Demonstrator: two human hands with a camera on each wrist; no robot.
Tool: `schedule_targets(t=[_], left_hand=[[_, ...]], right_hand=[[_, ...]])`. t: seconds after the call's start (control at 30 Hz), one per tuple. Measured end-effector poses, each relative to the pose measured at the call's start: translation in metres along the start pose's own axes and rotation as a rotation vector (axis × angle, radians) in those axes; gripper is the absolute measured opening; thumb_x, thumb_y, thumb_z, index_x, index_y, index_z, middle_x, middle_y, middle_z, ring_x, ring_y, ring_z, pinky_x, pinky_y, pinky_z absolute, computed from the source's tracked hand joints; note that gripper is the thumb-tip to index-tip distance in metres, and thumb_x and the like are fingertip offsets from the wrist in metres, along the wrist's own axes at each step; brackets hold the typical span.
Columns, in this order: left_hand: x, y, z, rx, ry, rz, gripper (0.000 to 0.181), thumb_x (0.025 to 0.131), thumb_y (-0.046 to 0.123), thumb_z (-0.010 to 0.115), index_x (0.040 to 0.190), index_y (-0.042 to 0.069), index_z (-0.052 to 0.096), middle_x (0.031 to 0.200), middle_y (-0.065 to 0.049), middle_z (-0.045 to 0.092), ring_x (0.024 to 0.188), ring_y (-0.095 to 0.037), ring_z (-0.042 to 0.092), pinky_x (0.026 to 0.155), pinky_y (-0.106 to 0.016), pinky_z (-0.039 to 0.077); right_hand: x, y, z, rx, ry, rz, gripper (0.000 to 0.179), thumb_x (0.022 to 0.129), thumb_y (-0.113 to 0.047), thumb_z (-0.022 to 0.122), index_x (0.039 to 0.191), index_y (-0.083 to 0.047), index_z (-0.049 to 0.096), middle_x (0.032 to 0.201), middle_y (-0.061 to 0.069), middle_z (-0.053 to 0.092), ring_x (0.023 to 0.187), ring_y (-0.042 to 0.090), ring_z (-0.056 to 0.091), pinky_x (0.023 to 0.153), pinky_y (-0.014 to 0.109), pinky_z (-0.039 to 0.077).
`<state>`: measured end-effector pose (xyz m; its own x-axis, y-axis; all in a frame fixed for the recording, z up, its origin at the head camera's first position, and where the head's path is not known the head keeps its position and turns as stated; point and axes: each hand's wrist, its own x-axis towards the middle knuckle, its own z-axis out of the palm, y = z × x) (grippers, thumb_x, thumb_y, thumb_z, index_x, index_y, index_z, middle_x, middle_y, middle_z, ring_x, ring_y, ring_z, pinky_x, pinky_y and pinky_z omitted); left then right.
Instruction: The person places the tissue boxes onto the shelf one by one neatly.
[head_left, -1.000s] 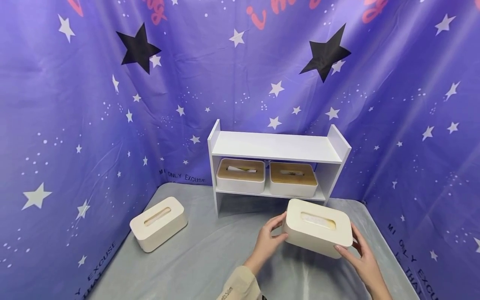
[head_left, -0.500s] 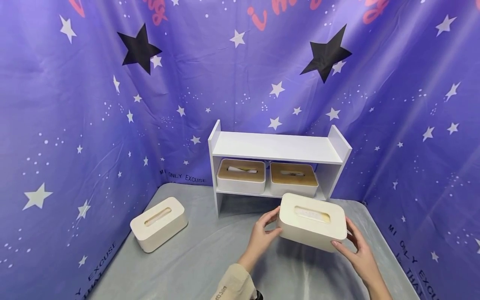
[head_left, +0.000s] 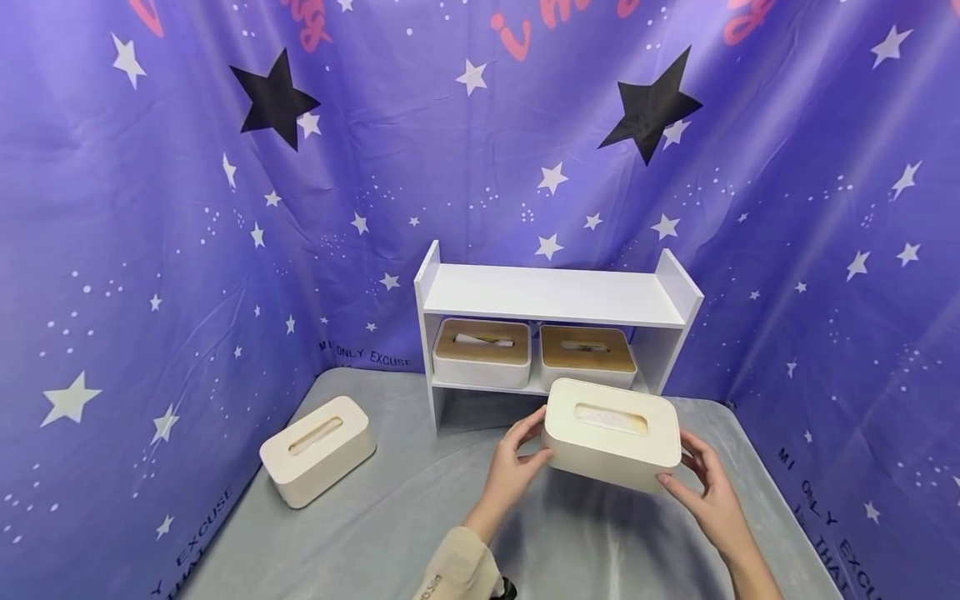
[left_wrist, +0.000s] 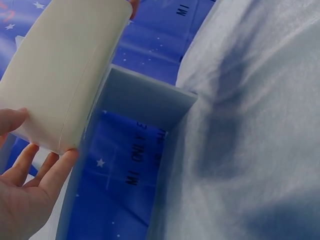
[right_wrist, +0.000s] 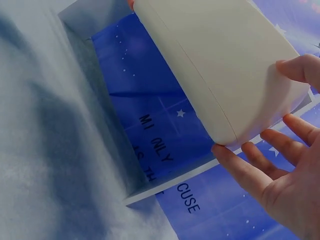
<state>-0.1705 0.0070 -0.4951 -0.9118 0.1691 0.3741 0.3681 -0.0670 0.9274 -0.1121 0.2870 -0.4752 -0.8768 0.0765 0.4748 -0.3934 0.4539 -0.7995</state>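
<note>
A cream tissue box (head_left: 611, 454) with an oval slot in its lid is held above the grey cloth, just in front of the white shelf (head_left: 555, 293). My left hand (head_left: 513, 467) grips its left end, thumb on the near side. At the opposite end my right hand (head_left: 708, 492) grips it in the same way. In the left wrist view the left fingertips (left_wrist: 70, 156) press the box's end; in the right wrist view the right thumb (right_wrist: 295, 67) lies on its side. The box tilts slightly, its right end lower in the head view.
Two white tissue boxes with wooden lids, a left one (head_left: 482, 367) and a right one (head_left: 587, 367), stand on the shelf's middle board. Another cream tissue box (head_left: 318, 458) sits on the grey cloth (head_left: 360, 542) at the left. A purple starred curtain (head_left: 450, 150) surrounds the table.
Both hands have carried the cream tissue box to the left and slightly up in the head view, toward the middle of the shelf. The other boxes have stayed in place.
</note>
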Motion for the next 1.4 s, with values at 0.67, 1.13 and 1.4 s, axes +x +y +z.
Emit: schedule_targets(t=[0.67, 1.13, 1.4], left_hand=[[0.0, 0.012, -0.014, 0.022, 0.011, 0.017, 0.06, 0.087, 0.0, 0.072, 0.144, 0.012, 0.054, 0.142, -0.012, 0.056, 0.127, -0.032, 0.058, 0.088, -0.025, 0.059], [-0.003, 0.018, -0.02, 0.021, 0.011, 0.033, 0.06, 0.088, 0.002, 0.073, 0.144, 0.013, 0.054, 0.142, -0.011, 0.056, 0.128, -0.036, 0.057, 0.086, -0.024, 0.06], [-0.006, 0.024, -0.021, 0.033, 0.021, 0.046, 0.06, 0.087, 0.0, 0.073, 0.143, 0.012, 0.054, 0.142, -0.011, 0.056, 0.128, -0.033, 0.058, 0.083, -0.02, 0.059]], right_hand=[[0.007, -0.01, 0.008, 0.024, 0.005, -0.076, 0.07, 0.082, 0.014, 0.07, 0.145, 0.008, 0.041, 0.134, -0.031, 0.045, 0.116, -0.014, 0.049, 0.093, -0.001, 0.039], [0.006, -0.018, 0.009, 0.073, -0.015, -0.05, 0.07, 0.084, 0.013, 0.069, 0.147, 0.006, 0.038, 0.136, -0.029, 0.045, 0.116, -0.013, 0.049, 0.082, 0.004, 0.051], [0.005, -0.023, 0.01, 0.123, -0.013, -0.048, 0.07, 0.084, 0.015, 0.067, 0.146, 0.008, 0.038, 0.135, -0.027, 0.049, 0.115, -0.011, 0.051, 0.08, 0.005, 0.053]])
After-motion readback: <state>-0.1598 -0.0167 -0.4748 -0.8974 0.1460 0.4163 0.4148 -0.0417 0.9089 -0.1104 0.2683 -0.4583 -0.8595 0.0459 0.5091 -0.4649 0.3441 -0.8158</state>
